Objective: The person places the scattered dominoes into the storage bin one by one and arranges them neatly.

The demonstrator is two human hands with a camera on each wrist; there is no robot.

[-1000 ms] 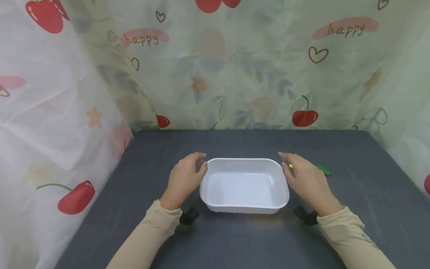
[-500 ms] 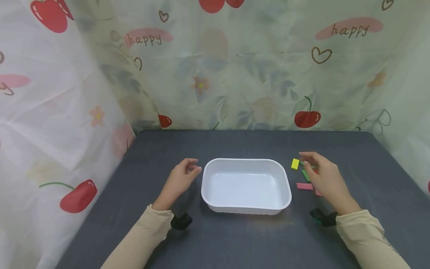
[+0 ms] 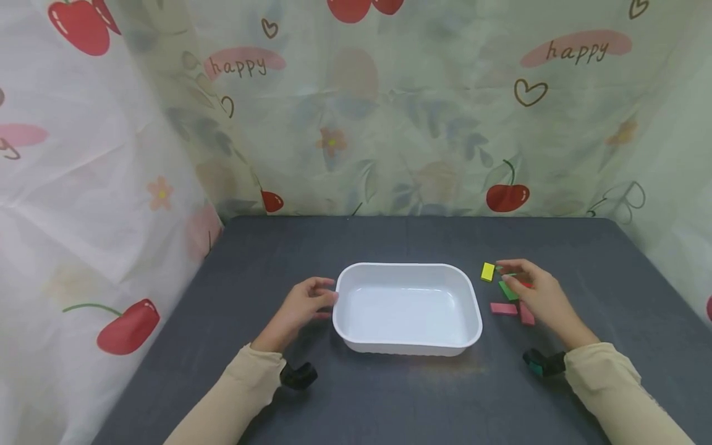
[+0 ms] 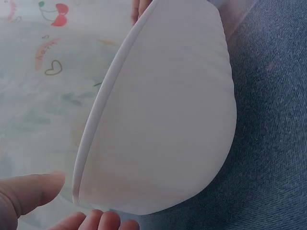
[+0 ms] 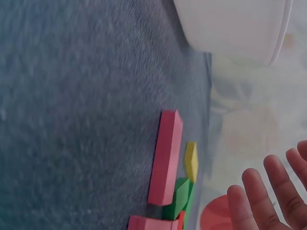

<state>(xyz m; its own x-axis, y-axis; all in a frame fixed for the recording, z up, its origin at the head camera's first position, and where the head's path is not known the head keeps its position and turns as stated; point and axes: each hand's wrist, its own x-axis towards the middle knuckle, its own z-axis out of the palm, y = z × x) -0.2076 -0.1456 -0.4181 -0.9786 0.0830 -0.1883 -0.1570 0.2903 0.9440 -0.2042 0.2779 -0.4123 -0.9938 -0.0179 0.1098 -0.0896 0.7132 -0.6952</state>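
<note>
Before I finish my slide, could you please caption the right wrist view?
Right hand near colourful blocks, white tub at the top edge.

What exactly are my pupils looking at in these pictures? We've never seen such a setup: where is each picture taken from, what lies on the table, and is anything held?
There is no machine here: a person works with two bare hands. The wide picture comes from a camera worn on the head, looking forward and down. The other two come from cameras worn on the wrists, so the scene looks tilted.

On the dark table stands a white tub. To its right lie small blocks: yellow, green, pink and some red.

The left hand is at the tub's left end; whether it touches is unclear. The right hand is over the blocks, and no block shows in its fingers.
</note>
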